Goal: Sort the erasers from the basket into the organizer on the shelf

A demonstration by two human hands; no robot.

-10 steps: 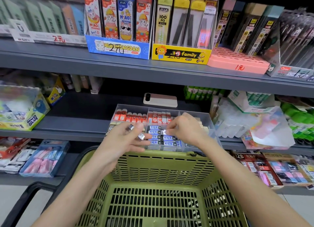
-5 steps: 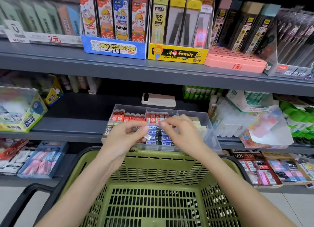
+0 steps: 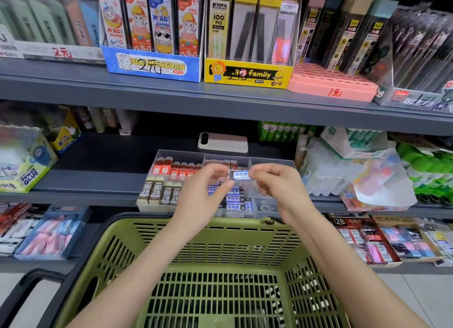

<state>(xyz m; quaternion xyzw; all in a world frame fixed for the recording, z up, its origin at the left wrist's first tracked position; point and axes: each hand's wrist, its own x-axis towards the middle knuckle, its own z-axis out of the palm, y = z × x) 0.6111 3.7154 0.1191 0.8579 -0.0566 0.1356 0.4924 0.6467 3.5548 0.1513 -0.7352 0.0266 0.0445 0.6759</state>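
Eraser (image 3: 241, 175) with a blue label is now held in the air between both hands, above the middle of the organizer (image 3: 272, 161) on the shelf (image 3: 98, 180). The left hand (image 3: 204, 192) pinches its left end and the right hand (image 3: 278, 187) its right end; the fingers of both are curled. Half a second ago the hands were lower, over the row of blue erasers (image 3: 235, 200), with small pieces in the left. Judgement: the eraser is being turned or passed across for placing and is not yet in a compartment. Whether the left hand holds further pieces cannot be told. The basket (image 3: 220, 229) below shows no eraser plainly.
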